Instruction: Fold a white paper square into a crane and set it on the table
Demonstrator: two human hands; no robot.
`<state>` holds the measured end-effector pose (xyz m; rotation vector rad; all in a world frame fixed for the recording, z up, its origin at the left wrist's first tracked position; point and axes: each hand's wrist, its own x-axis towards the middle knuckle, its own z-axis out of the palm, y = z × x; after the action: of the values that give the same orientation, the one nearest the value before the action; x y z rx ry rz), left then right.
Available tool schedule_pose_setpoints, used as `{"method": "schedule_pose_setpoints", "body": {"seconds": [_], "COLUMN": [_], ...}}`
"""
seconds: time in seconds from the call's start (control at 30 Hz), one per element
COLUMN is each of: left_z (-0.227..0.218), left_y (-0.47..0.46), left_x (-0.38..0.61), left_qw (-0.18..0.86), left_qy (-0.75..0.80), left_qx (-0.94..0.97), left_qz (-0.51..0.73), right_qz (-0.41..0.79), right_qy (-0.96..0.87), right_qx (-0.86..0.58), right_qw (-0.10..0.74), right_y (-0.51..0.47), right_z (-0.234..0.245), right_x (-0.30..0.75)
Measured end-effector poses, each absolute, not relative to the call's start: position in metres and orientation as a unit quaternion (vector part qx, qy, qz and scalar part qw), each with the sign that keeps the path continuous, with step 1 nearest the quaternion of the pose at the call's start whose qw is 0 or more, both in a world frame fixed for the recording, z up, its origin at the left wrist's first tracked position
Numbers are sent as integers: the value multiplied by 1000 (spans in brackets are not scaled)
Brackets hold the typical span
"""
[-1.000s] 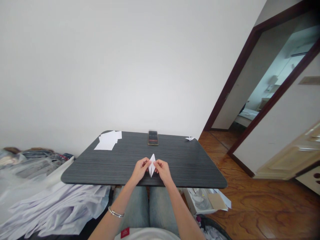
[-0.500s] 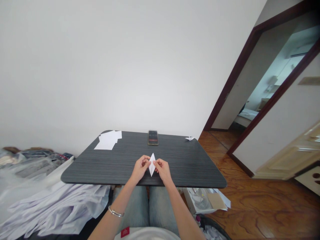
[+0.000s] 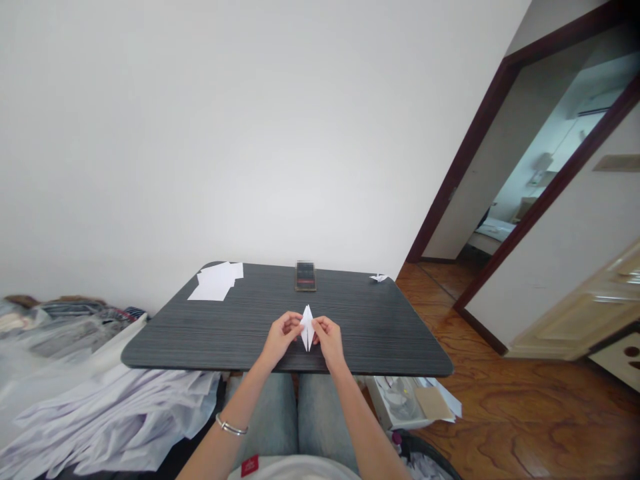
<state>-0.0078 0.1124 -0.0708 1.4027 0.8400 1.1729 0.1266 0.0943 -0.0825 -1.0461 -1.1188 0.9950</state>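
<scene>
A white folded paper [image 3: 307,329], narrow and diamond-shaped with a slit at its lower end, stands between my hands above the near part of the dark table [image 3: 200,340]. My left hand [image 3: 281,337] pinches its left edge between thumb and fingers. On the opposite edge, my right hand [image 3: 328,339] pinches it the same way. The fingertips behind the paper are partly hidden.
White paper sheets [image 3: 215,283] lie at the table's back left. A phone-like device [image 3: 305,276] sits at the back middle, and a small folded paper piece [image 3: 379,277] at the back right. An open box [image 3: 400,403] is below the table's right side.
The folded paper has turned slightly and its two lower points now show apart, with a slit between them. Both hands keep their pinch in nearly the same place.
</scene>
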Motion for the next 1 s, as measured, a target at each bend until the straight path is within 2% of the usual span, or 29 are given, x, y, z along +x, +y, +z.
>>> {"method": "schedule_pose_setpoints", "body": {"seconds": [0.67,1.0], "left_z": [-75,-75], "left_y": [115,116], "left_x": [-9,-9], "left_qw": [536,523], "left_qy": [353,363], "left_qx": [582,582], "left_qz": [499,507], "right_qz": [470,462], "right_qy": [-469,-495], "right_qx": [-411,-431], "right_qw": [625,596], "right_y": [93,92], "right_z": [-79,-82], "right_x": [127,128]}}
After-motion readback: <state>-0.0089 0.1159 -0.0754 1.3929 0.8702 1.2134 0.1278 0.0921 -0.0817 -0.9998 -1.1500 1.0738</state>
